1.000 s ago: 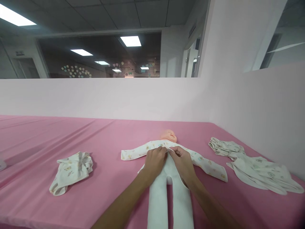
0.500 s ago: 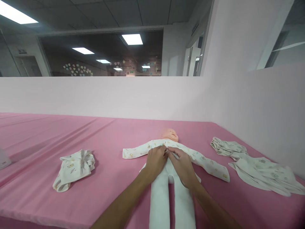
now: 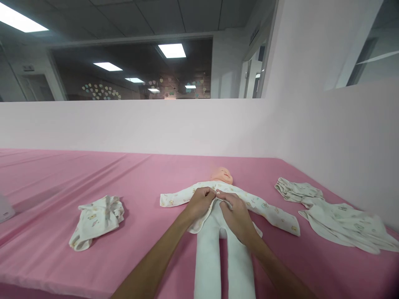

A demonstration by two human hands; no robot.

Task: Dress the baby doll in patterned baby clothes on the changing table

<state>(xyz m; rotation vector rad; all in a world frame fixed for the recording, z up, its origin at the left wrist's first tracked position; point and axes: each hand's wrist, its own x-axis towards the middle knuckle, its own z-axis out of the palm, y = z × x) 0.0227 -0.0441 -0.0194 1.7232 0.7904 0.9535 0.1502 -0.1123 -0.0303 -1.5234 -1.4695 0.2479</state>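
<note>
A baby doll (image 3: 222, 175) lies on its back on the pink table cover (image 3: 146, 174), head away from me, white cloth legs toward me. It wears a white printed top (image 3: 264, 209) with both sleeves spread out. My left hand (image 3: 200, 202) and my right hand (image 3: 234, 211) meet at the doll's chest. Each pinches an edge of the top's front opening, fingers closed on the fabric.
A crumpled printed baby garment (image 3: 96, 218) lies to the left. More printed baby clothes (image 3: 333, 218) are spread at the right by the pink partition wall (image 3: 343, 141). A white object (image 3: 4, 209) pokes in at the far left edge.
Both hands have shifted slightly up the doll's chest toward the neck. My left hand now lifts its flap of the top a little.
</note>
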